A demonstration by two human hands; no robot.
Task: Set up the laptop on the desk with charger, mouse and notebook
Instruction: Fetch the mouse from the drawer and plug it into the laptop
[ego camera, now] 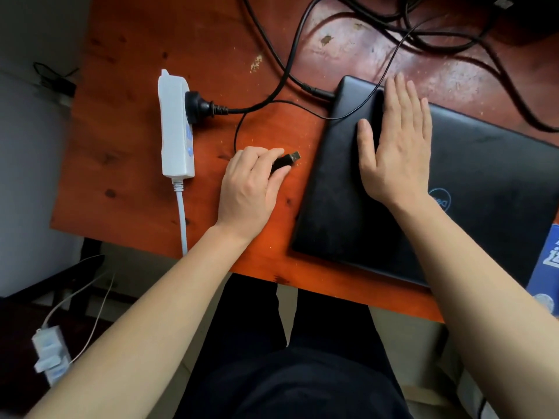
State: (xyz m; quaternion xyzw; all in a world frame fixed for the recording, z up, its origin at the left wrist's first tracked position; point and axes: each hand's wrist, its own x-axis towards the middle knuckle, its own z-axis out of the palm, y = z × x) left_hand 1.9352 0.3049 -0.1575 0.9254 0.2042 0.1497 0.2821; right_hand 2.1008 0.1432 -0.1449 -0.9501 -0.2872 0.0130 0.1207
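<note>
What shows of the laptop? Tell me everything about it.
The laptop is black, matte and dusty-looking, lid closed, with a round logo on top. It lies flat and askew on the wooden desk, near the front edge. The right hand rests flat on the lid. A thin black cable crosses its far corner, and a thicker charger plug enters its side there.

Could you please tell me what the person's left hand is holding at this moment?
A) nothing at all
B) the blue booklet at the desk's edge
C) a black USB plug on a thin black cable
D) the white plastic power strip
C: the left hand pinches the black USB plug, its metal end pointing toward the closed black laptop, on whose lid the right hand lies flat.
</note>
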